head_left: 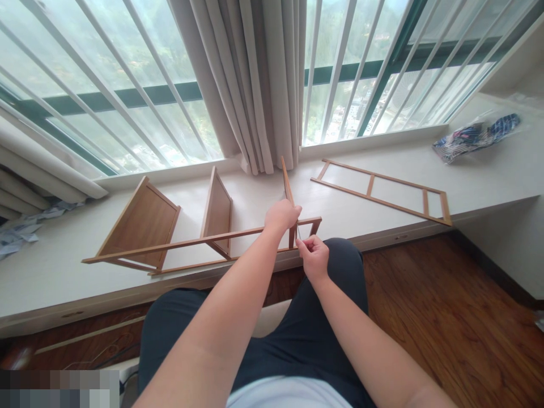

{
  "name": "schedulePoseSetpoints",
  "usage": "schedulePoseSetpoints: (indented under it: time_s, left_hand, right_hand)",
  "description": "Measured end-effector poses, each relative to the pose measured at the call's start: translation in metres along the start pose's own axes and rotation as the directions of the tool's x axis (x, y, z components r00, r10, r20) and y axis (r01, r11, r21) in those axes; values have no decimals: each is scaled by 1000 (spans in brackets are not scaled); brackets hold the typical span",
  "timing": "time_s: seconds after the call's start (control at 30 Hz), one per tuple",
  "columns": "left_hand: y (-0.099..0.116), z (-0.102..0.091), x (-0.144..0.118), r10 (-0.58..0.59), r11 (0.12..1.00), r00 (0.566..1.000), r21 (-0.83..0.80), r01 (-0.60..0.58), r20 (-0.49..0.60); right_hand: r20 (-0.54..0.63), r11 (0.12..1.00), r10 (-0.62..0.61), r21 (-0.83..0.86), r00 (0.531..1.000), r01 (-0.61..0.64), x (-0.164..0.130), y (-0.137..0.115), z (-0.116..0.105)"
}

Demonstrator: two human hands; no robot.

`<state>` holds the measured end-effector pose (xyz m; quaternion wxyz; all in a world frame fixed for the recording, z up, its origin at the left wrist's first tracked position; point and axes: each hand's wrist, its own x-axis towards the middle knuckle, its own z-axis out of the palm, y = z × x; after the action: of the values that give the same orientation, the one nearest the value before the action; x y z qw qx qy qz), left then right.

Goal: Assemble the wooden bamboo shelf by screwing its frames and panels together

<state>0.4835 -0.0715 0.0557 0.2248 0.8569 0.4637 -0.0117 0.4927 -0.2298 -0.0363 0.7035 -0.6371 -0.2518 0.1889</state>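
A partly built wooden shelf frame (182,243) lies on its side on the white window ledge (63,266), with two upright shelf boards (144,224) fixed in it. A third thin board (286,180) stands on edge at the frame's right end. My left hand (281,216) is closed on that board where it meets the frame rail. Just below and to the right, my right hand (313,255) pinches a small thin tool (298,231) at the joint; the tool is too small to tell apart.
A second ladder-shaped wooden side frame (382,191) lies flat on the ledge to the right. A plastic bag with blue patterned cloth (476,136) sits far right. Grey curtains (250,85) hang behind. Crumpled wrapping (21,229) lies far left. My knees (331,272) touch the ledge.
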Motion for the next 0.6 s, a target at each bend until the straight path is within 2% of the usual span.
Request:
schedulePoseSetpoints:
  time_s: [0.3, 0.47, 0.6]
  left_hand:
    - [1, -3, -2, -9, 1000, 1000, -9, 9, 7]
    - [2, -3, -3, -22, 1000, 1000, -20, 22, 21]
    - [0, -1, -2, -25, 999, 999, -21, 25, 22]
  right_hand:
    - [19, 985, 94, 143, 995, -96, -1, -6, 4]
    - [3, 954, 159, 258, 987, -154, -2, -2, 9]
    - [14, 913, 214, 353, 977, -205, -5, -10, 13]
